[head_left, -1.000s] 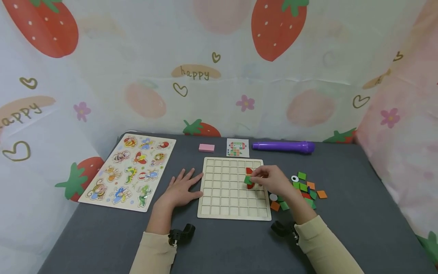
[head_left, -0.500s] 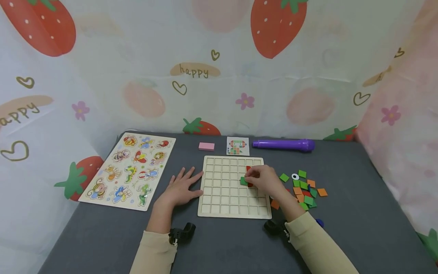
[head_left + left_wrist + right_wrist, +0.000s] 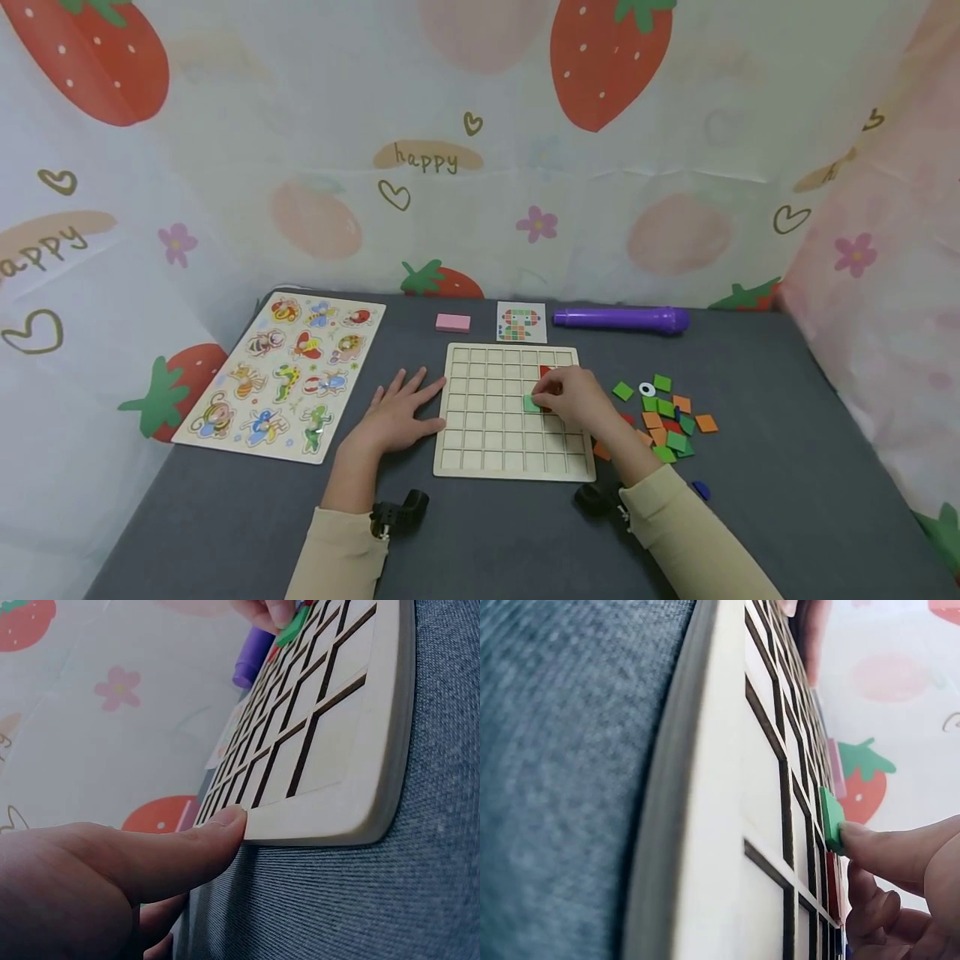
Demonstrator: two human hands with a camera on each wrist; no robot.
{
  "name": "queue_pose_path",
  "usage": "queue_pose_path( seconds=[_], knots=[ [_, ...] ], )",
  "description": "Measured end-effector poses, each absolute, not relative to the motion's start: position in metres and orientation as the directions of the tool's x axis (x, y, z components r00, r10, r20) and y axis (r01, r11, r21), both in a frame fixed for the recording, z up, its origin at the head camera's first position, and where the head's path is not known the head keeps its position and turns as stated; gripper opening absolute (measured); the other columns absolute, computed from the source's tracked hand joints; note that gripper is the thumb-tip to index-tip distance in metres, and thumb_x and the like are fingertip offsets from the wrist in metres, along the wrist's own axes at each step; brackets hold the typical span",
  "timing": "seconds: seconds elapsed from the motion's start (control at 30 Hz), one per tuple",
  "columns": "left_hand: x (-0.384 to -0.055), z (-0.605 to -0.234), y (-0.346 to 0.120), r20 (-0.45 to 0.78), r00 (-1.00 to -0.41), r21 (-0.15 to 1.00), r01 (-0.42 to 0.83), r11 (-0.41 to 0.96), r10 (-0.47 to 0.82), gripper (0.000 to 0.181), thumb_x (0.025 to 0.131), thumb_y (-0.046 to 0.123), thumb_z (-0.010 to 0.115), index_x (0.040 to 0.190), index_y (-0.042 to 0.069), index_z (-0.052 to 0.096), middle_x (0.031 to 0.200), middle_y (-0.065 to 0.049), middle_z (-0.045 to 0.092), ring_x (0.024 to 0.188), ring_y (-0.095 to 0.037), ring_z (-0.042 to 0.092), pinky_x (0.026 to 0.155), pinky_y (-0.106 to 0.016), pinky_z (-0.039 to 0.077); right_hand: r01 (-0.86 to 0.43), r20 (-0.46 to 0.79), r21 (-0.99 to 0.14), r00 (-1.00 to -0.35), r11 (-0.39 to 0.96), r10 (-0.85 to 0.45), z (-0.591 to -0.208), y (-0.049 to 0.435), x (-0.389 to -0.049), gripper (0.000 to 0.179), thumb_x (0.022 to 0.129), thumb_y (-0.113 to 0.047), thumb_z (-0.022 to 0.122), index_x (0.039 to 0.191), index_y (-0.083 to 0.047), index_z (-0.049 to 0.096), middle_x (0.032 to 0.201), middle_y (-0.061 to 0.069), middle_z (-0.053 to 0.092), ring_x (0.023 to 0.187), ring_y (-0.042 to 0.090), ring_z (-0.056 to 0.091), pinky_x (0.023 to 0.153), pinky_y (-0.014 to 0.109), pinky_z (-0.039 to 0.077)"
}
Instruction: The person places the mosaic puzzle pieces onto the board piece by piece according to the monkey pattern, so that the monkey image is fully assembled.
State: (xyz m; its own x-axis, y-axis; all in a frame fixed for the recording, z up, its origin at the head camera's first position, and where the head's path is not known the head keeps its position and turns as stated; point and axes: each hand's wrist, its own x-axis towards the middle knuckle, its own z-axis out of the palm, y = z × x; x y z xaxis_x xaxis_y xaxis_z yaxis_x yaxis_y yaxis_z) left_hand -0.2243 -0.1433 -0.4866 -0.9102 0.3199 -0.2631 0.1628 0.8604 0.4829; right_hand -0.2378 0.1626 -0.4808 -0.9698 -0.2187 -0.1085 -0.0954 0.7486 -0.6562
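A wooden grid board [image 3: 480, 450] lies in the middle of the dark table. My right hand [image 3: 576, 398] is over its right part and pinches a green square tile [image 3: 830, 819] between thumb and finger, right at a grid cell. Red pieces [image 3: 544, 371] sit in the column just to the right, partly hidden under that hand. My left hand [image 3: 397, 423] lies with fingers spread at the board's left side, the thumb tip touching the edge in the left wrist view.
Loose coloured tiles [image 3: 666, 408] are scattered right of the board. Behind it lie a pink block [image 3: 453, 323], a pattern card [image 3: 521, 322] and a purple tube [image 3: 621, 320]. An insect picture board [image 3: 281, 375] lies at the left.
My right hand has moved slightly left with the green tile, which has gone from above the red pieces to the cell beside them. My left hand has stayed in place.
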Motion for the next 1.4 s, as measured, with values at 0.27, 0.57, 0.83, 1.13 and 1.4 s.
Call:
queue_pose_path(
  seconds=[0.27, 0.57, 0.83, 1.13, 1.4],
  knots=[
    [-0.225, -0.487, -0.144, -0.259, -0.910, 0.481, 0.169, 0.860, 0.323, 0.073, 0.097, 0.043, 0.065, 0.160, 0.027, 0.032, 0.170, -0.009, 0.016, 0.157, -0.040, 0.000, 0.122, -0.066, 0.002, -0.083, -0.116, -0.671, -0.970, 0.737, -0.215, -0.482, 0.161, -0.236, 0.005, 0.091, -0.020, 0.077, 0.094, -0.016, 0.077, 0.085, -0.004, 0.070, 0.077, 0.013, 0.059, 0.073, 0.033, 0.050],
    [-0.224, -0.486, -0.143, -0.257, -0.910, 0.483, 0.172, 0.859, 0.327, 0.072, 0.097, 0.043, 0.064, 0.160, 0.027, 0.032, 0.170, -0.010, 0.016, 0.157, -0.040, 0.000, 0.122, -0.066, 0.002, -0.095, -0.078, -0.693, -0.975, 0.714, -0.206, -0.476, 0.175, -0.229, 0.011, 0.092, -0.021, 0.076, 0.100, -0.015, 0.076, 0.089, -0.002, 0.070, 0.079, 0.015, 0.061, 0.072, 0.033, 0.051],
    [-0.223, -0.486, -0.143, -0.261, -0.912, 0.482, 0.162, 0.861, 0.318, 0.072, 0.097, 0.043, 0.065, 0.159, 0.027, 0.033, 0.169, -0.011, 0.017, 0.156, -0.041, 0.001, 0.122, -0.067, 0.003, -0.037, -0.081, -0.692, -0.988, 0.721, -0.129, -0.471, 0.200, -0.221, 0.019, 0.093, -0.023, 0.075, 0.108, -0.012, 0.075, 0.094, 0.001, 0.071, 0.082, 0.018, 0.063, 0.067, 0.031, 0.052],
    [-0.226, -0.489, -0.143, -0.262, -0.914, 0.478, 0.156, 0.864, 0.310, 0.072, 0.097, 0.043, 0.065, 0.160, 0.028, 0.033, 0.170, -0.009, 0.016, 0.157, -0.040, 0.000, 0.122, -0.066, 0.002, -0.013, -0.063, -0.688, -0.995, 0.726, -0.078, -0.473, 0.243, -0.218, 0.020, 0.095, -0.021, 0.072, 0.111, -0.009, 0.074, 0.097, 0.006, 0.070, 0.084, 0.021, 0.063, 0.065, 0.031, 0.053],
    [-0.226, -0.491, -0.142, -0.266, -0.913, 0.476, 0.154, 0.866, 0.309, 0.072, 0.097, 0.043, 0.065, 0.159, 0.028, 0.033, 0.170, -0.009, 0.016, 0.157, -0.040, 0.000, 0.122, -0.066, 0.002, -0.018, -0.028, -0.667, -0.998, 0.744, -0.049, -0.476, 0.272, -0.215, 0.022, 0.094, -0.021, 0.073, 0.112, -0.008, 0.074, 0.096, 0.008, 0.071, 0.085, 0.024, 0.066, 0.065, 0.033, 0.052]
  ],
)
